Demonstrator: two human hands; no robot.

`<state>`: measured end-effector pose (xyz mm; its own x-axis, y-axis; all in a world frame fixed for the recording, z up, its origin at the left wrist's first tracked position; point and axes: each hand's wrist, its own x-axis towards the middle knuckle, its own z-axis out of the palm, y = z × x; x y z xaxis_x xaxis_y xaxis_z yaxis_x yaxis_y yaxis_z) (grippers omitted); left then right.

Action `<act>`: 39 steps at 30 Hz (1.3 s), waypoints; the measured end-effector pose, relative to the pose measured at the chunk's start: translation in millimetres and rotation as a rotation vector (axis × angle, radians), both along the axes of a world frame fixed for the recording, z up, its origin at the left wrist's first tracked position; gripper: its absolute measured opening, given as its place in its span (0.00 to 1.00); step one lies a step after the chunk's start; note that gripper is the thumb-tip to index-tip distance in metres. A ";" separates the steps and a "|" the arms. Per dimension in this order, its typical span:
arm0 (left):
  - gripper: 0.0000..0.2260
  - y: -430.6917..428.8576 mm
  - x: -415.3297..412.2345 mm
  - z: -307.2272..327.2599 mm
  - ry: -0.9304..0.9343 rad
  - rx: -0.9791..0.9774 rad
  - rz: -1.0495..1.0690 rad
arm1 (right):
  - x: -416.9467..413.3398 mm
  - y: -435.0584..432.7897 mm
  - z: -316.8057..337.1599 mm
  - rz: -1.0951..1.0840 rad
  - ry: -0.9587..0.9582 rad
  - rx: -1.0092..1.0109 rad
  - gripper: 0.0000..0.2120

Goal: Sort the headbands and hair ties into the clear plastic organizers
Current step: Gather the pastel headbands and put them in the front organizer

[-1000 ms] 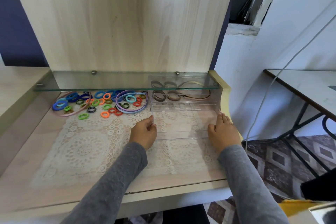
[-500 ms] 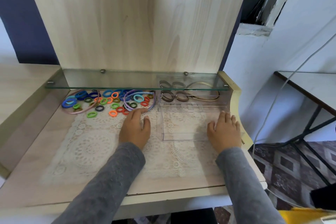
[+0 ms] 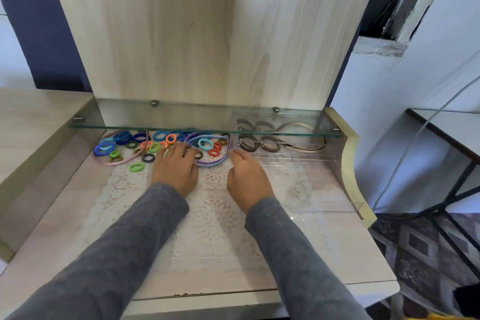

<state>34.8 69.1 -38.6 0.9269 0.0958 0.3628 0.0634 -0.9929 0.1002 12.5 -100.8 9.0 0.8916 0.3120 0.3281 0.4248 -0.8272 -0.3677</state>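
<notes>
Several coloured hair ties (image 3: 155,147) lie scattered under the glass shelf, inside and around a pink headband (image 3: 122,161) and a purple headband (image 3: 210,163). My left hand (image 3: 175,169) rests flat on the pile, its fingers spread over the ties. The loosely curled fingertips of my right hand (image 3: 246,176) are at the purple headband's right edge; no grip shows. Behind it, a clear organizer (image 3: 293,157) holds brown hair ties (image 3: 259,145) and a beige headband (image 3: 306,148). A second clear organizer (image 3: 345,189) stands in front of it, with nothing in it.
A glass shelf (image 3: 181,125) hangs low over the back of the wooden desk (image 3: 324,254), with a tall wooden panel behind it. A white lace mat (image 3: 213,215) covers the desk's middle. The desk's raised cream edge (image 3: 350,153) bounds the right side.
My left hand has moved forward from the lace mat onto the hair ties. My right hand has left the front organizer's right side and moved left to the purple headband.
</notes>
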 end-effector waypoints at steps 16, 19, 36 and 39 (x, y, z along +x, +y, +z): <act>0.13 35.9 0.5 -1.8 -0.098 0.066 -0.106 | 18.5 62.9 -29.3 -0.059 0.194 -0.091 0.19; 0.15 43.1 -8.0 0.0 -0.135 0.053 -0.133 | 12.9 64.8 -32.4 -0.055 0.188 -0.061 0.18; 0.07 71.7 -51.0 21.0 -0.189 -0.431 -0.218 | 3.5 49.8 -36.1 0.014 0.071 -0.140 0.14; 0.08 72.3 -55.8 31.1 -0.187 -0.572 -0.190 | 3.5 49.1 -33.1 0.067 0.063 -0.172 0.15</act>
<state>-21.0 141.3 -7.5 0.8726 0.1627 0.4606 -0.1787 -0.7712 0.6110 16.0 -51.8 -24.1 0.8842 0.4181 0.2084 0.4615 -0.8509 -0.2508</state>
